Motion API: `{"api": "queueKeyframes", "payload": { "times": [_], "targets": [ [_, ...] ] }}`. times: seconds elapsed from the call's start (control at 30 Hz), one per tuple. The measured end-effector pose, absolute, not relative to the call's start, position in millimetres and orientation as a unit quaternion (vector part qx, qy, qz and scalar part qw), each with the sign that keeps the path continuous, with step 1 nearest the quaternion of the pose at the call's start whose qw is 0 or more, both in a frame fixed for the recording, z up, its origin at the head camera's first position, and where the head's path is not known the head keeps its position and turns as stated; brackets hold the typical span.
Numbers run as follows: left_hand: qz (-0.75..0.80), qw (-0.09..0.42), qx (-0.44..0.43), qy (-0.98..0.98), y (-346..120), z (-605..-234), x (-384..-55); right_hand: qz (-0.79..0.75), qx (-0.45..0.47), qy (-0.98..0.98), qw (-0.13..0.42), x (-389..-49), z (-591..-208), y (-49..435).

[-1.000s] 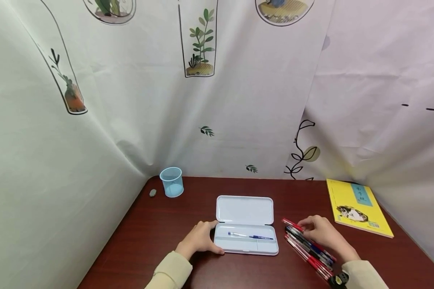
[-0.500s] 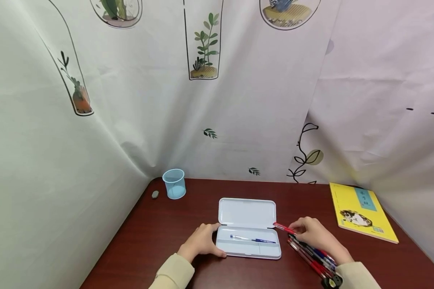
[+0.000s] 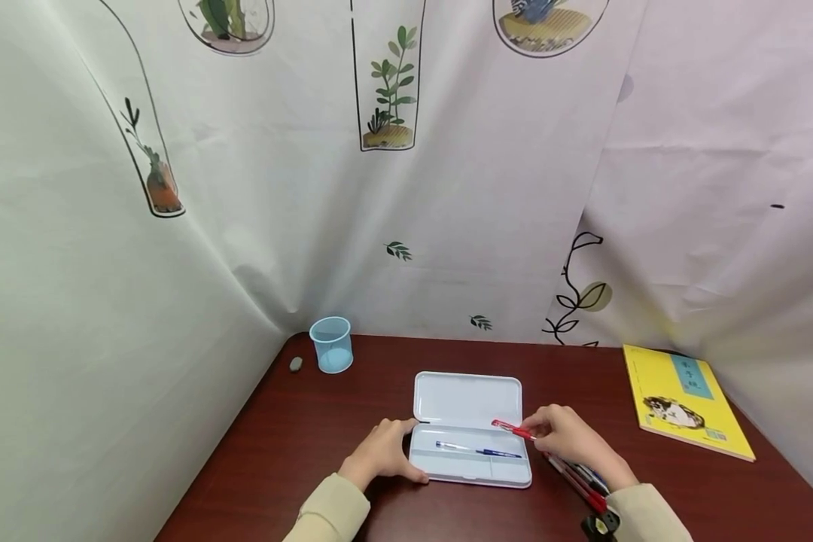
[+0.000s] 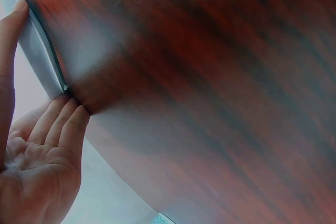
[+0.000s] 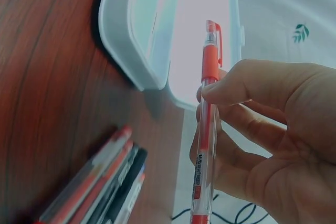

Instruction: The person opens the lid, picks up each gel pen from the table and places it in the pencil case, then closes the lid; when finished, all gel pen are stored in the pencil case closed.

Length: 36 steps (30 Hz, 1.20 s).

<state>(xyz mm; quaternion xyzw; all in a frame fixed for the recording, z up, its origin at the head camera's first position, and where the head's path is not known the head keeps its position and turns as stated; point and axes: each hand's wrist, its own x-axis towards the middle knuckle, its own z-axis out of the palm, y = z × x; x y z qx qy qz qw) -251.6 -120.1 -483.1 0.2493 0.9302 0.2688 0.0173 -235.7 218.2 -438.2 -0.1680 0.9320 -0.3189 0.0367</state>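
A white pencil case [image 3: 470, 476] lies with its lid [image 3: 467, 399] raised on the dark red-brown table; a blue-capped clear pen [image 3: 481, 450] is inside it. My left hand [image 3: 382, 454] holds the case's left end, thumb at the front edge and fingers at the back by the hinge. Above the case's right end, my right hand [image 3: 569, 436] pinches a red gel pen [image 5: 209, 103] between thumb and fingers, its capped end pointing left over the tray. Below that hand, several red, black and blue pens [image 5: 100, 182] lie bunched on the table, partly hidden in the head view.
A light blue cup [image 3: 332, 346] stands at the back left, with a small grey stone-like piece [image 3: 296, 364] beside it. At the back right lies a yellow book [image 3: 687, 403]. A patterned white cloth [image 3: 488, 211] hangs behind the table.
My right hand has lifted the red gel pen off the bunch and carried it left over the case's right end. My left hand stays on the case. The head view has shifted slightly.
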Motion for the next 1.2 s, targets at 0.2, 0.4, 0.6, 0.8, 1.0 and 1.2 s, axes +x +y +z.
{"api": "queueKeyframes", "payload": {
  "times": [0.2, 0.4, 0.6, 0.8, 1.0, 1.2],
  "targets": [
    [0.273, 0.017, 0.251, 0.929, -119.6, -484.0, -252.5, -0.313, -0.181, 0.932, 0.027, -238.4, -437.1, 204.4],
    [0.275, 0.023, 0.248, 0.929, -119.4, -483.5, -256.9, -0.312, -0.177, 0.933, 0.029, -241.7, -435.5, 191.5],
    [0.275, 0.027, 0.246, 0.929, -118.7, -482.5, -257.5, -0.300, -0.193, 0.934, 0.022, -245.0, -436.9, 180.5],
    [0.268, 0.025, 0.244, 0.932, -118.9, -481.3, -257.7, -0.302, -0.230, 0.925, 0.022, -249.2, -442.2, 169.9],
    [0.272, 0.025, 0.242, 0.931, -117.8, -481.1, -256.8, -0.316, -0.254, 0.914, 0.027, -250.4, -448.2, 161.9],
    [0.271, 0.034, 0.237, 0.932, -117.2, -480.9, -252.6, -0.324, -0.270, 0.906, 0.031, -250.7, -457.8, 156.1]
  ]
}}
